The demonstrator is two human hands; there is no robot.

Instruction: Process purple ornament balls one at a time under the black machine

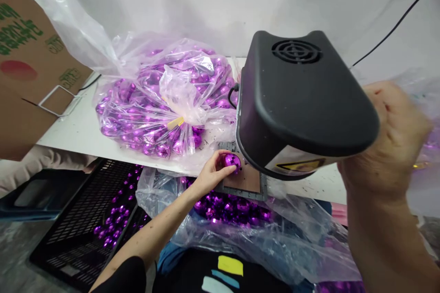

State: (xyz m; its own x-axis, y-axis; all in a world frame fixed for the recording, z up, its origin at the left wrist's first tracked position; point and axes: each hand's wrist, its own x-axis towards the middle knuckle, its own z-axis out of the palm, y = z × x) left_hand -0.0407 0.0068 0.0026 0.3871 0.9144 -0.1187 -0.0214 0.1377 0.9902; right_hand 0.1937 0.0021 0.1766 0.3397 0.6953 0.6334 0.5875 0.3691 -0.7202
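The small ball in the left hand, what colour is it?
Shiny purple ball, faceted, seen in the head view.

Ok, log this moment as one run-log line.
left hand: holds shiny purple faceted ball on grey plate | right hand: raised beside black machine head, blurred

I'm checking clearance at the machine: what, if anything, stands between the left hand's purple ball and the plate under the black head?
Nothing visible: the left hand holds the purple ball at the plate edge.
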